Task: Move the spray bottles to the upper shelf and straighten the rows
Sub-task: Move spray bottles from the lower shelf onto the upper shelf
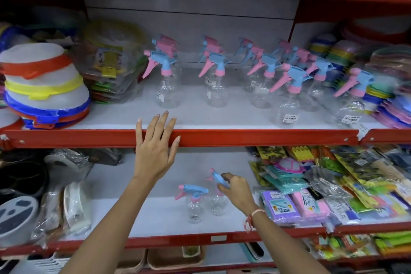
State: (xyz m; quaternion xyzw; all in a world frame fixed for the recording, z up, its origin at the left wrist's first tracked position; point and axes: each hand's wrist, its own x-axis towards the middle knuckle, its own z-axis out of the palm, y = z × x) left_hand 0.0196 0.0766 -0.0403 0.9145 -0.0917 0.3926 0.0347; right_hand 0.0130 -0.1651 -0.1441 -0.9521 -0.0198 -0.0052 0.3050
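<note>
Several clear spray bottles (pixel 168 78) with blue and pink trigger heads stand in loose rows on the upper shelf (pixel 222 118). Two more stand on the lower shelf (pixel 155 216). The left one (pixel 195 203) stands free and upright. My right hand (pixel 236 191) grips the blue trigger head of the right one (pixel 217 198), which still rests on the shelf. My left hand (pixel 155 147) lies flat with its fingers spread over the red front edge of the upper shelf, holding nothing.
Stacked white lidded tubs with coloured rims (pixel 44 87) and bagged goods (pixel 109 62) fill the upper shelf's left. Coloured plastic stacks (pixel 382 87) crowd its right. Packets of cloths and sponges (pixel 322 184) fill the lower shelf's right, wrapped items (pixel 66 202) its left.
</note>
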